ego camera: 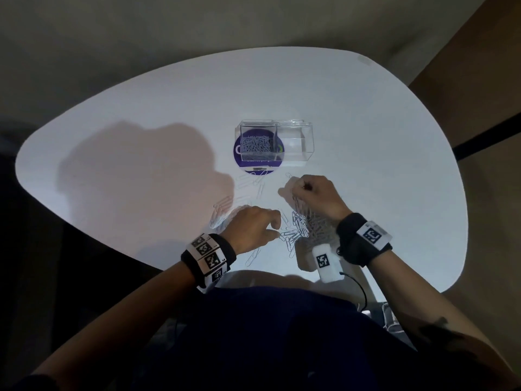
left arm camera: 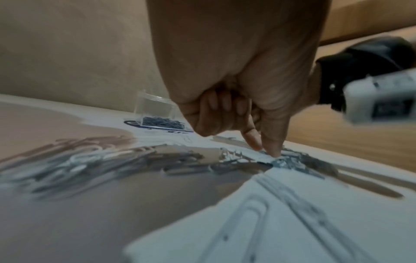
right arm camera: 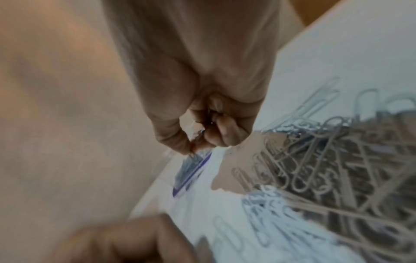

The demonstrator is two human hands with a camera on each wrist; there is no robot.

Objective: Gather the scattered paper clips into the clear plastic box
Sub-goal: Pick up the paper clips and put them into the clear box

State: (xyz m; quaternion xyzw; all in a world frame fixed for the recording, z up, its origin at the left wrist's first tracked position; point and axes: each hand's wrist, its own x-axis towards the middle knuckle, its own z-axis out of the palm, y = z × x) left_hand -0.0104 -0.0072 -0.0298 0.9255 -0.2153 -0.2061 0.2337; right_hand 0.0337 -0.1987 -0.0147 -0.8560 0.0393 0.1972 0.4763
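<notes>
The clear plastic box [ego camera: 238, 145] stands open at mid-table with a heap of paper clips [ego camera: 256, 146] inside. My right hand [ego camera: 303, 187] is raised just in front of the box and pinches a dangling bunch of paper clips [ego camera: 300, 206], also seen in the right wrist view [right arm camera: 195, 146]. Below it a pile of clips [ego camera: 301, 225] lies on the white table [ego camera: 366, 122]. My left hand [ego camera: 277, 231] rests low on the table, thumb and index fingertips [left arm camera: 275, 153] closed together on clips at the pile's left edge. More clips [ego camera: 225, 207] lie scattered further left.
The box sits on a round purple disc [ego camera: 270, 165], and its clear lid [ego camera: 294, 142] lies open to the right. A few loose clips [ego camera: 253, 183] lie between the disc and my hands. The table's near edge runs just in front of my body.
</notes>
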